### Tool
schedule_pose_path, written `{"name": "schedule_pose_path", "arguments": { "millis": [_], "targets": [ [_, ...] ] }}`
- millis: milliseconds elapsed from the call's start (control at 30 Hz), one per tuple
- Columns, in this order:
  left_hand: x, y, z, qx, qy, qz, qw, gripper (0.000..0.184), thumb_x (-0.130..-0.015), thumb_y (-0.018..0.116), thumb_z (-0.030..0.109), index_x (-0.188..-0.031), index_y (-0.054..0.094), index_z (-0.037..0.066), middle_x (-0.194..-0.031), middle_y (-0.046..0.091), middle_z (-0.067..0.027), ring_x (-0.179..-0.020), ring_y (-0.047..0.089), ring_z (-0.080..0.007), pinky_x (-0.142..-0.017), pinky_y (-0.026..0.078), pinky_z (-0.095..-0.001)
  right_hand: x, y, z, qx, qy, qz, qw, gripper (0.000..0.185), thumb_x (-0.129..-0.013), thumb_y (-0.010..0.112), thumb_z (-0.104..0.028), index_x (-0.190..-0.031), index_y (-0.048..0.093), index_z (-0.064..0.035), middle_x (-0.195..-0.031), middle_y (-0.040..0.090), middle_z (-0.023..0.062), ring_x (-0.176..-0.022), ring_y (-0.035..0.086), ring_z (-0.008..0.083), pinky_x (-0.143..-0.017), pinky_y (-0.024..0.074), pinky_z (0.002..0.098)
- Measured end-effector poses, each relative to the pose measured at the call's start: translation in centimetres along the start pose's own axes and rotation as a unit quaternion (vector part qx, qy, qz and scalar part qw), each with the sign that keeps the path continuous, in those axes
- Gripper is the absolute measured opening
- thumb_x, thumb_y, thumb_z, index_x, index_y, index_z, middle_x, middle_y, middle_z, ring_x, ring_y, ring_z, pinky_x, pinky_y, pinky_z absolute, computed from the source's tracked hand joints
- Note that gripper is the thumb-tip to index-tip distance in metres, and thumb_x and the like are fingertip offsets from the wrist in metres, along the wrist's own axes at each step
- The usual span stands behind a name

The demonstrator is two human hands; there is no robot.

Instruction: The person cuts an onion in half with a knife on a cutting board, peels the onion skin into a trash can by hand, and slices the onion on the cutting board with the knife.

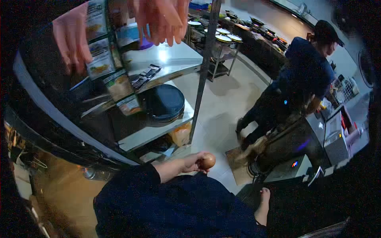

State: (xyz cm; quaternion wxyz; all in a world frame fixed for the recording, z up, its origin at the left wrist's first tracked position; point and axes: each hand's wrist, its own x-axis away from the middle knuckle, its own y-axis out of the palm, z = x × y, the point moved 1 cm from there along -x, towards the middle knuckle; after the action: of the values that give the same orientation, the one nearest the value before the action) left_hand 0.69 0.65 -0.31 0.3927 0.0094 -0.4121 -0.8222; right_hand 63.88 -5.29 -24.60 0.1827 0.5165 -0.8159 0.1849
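Note:
My left hand [193, 163] is closed around a smooth brown egg [208, 160], held in front of my dark shirt. The egg's right side sticks out past my fingers. Lower right, my right hand [265, 194] hangs near my side, away from the egg; its fingers are mostly lost in shadow. Beyond the egg stands a shelf unit, with a stack of dark round plates [163, 101] on its lower shelf and a dark packet [147, 76] on its bright upper shelf [186, 59].
Pinkish hand shapes [162, 22], gloves or hands, hang overhead beside a strip of printed packets [99, 57]. A metal post [205, 59] rises ahead. At right, a person in dark clothes [305, 71] bends over a counter. White plates [224, 37] stand on a cart further back.

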Motion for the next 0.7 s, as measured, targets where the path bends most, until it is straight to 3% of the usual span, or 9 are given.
{"name": "schedule_pose_path", "arguments": {
  "millis": [67,100,167,200,267,367,533,633,700],
  "targets": [
    [1.1,-0.5,0.4,-0.047,0.037,0.071,0.996,0.068,-0.089,0.066,0.038,-0.143,0.030,0.016,-0.115,0.057,-0.0121,-0.082,0.064,-0.0287,-0.072,0.056,-0.0413,3.9,8.4,-0.9,0.131,-0.129,-0.011,0.983,0.024,-0.088,0.062,-0.025,-0.104,0.065,-0.0078,-0.076,0.064,0.0049,-0.062,0.057,0.0186,-0.054,0.0422,0.0308],
    [-5.1,-0.8,2.5,-0.050,0.031,0.113,0.992,0.061,-0.090,0.066,0.035,-0.139,0.034,0.015,-0.112,0.057,-0.0101,-0.081,0.064,-0.0277,-0.072,0.056,-0.0411,1.1,8.2,-6.1,0.208,-0.163,-0.016,0.964,0.026,-0.089,0.061,-0.028,-0.105,0.064,-0.0073,-0.077,0.064,0.0050,-0.065,0.058,0.0187,-0.055,0.0421,0.0311],
    [-6.9,1.4,1.8,-0.067,-0.011,0.144,0.987,0.057,-0.091,0.065,0.034,-0.137,0.037,0.015,-0.111,0.057,-0.0097,-0.085,0.063,-0.0262,-0.074,0.055,-0.0401,0.6,7.1,-3.6,0.243,0.012,-0.229,0.943,0.030,-0.092,0.058,-0.027,-0.112,0.062,-0.0053,-0.083,0.064,0.0065,-0.071,0.060,0.0210,-0.063,0.0478,0.0316],
    [-9.8,1.0,6.7,-0.142,0.005,0.162,0.976,0.052,-0.092,0.064,0.032,-0.134,0.040,0.014,-0.110,0.057,-0.0092,-0.088,0.062,-0.0247,-0.077,0.054,-0.0391,-4.5,8.4,-8.9,0.238,-0.025,-0.224,0.945,0.030,-0.092,0.058,-0.027,-0.112,0.062,-0.0053,-0.083,0.064,0.0065,-0.071,0.060,0.0210,-0.063,0.0478,0.0316],
    [-13.2,0.7,8.9,-0.189,-0.017,0.195,0.962,0.048,-0.092,0.064,0.030,-0.132,0.043,0.014,-0.108,0.057,-0.0088,-0.091,0.062,-0.0232,-0.080,0.053,-0.0381,-7.4,10.0,-10.6,0.263,-0.030,-0.247,0.932,0.030,-0.092,0.058,-0.027,-0.112,0.062,-0.0048,-0.084,0.065,0.0073,-0.073,0.060,0.0213,-0.065,0.0480,0.0320],
    [-19.9,-1.6,10.8,-0.295,0.126,0.128,0.939,0.040,-0.093,0.063,0.028,-0.128,0.051,0.013,-0.110,0.060,-0.0108,-0.102,0.059,-0.0239,-0.089,0.050,-0.0368,-11.3,13.0,-13.1,0.301,-0.041,-0.284,0.909,0.031,-0.092,0.058,-0.028,-0.112,0.061,-0.0041,-0.086,0.065,0.0086,-0.075,0.061,0.0218,-0.067,0.0483,0.0326],
    [-29.1,-4.9,15.2,-0.266,0.159,0.150,0.939,0.035,-0.093,0.062,0.029,-0.123,0.054,0.013,-0.117,0.058,-0.0106,-0.116,0.053,-0.0239,-0.099,0.043,-0.0367,-16.6,22.2,-20.5,0.346,-0.079,-0.338,0.872,0.032,-0.092,0.058,-0.028,-0.112,0.061,-0.0029,-0.089,0.066,0.0107,-0.078,0.062,0.0226,-0.070,0.0487,0.0336],
    [-33.7,-5.4,19.3,-0.226,0.120,0.183,0.949,0.034,-0.102,0.040,0.036,-0.116,0.062,0.014,-0.120,0.058,-0.0064,-0.116,0.052,-0.0208,-0.100,0.042,-0.0375,-20.1,28.1,-27.6,0.376,-0.108,-0.362,0.846,0.033,-0.093,0.059,-0.028,-0.112,0.061,-0.0022,-0.091,0.067,0.0120,-0.080,0.062,0.0231,-0.072,0.0490,0.0343],
    [-36.9,-8.0,21.0,-0.232,0.143,0.183,0.944,0.030,-0.096,0.051,0.030,-0.121,0.057,0.013,-0.123,0.056,-0.0093,-0.118,0.051,-0.0234,-0.102,0.040,-0.0371,-22.8,31.6,-32.0,0.400,-0.128,-0.382,0.824,0.033,-0.093,0.059,-0.028,-0.112,0.061,-0.0017,-0.092,0.067,0.0129,-0.082,0.063,0.0234,-0.074,0.0492,0.0347]
  ]
}}
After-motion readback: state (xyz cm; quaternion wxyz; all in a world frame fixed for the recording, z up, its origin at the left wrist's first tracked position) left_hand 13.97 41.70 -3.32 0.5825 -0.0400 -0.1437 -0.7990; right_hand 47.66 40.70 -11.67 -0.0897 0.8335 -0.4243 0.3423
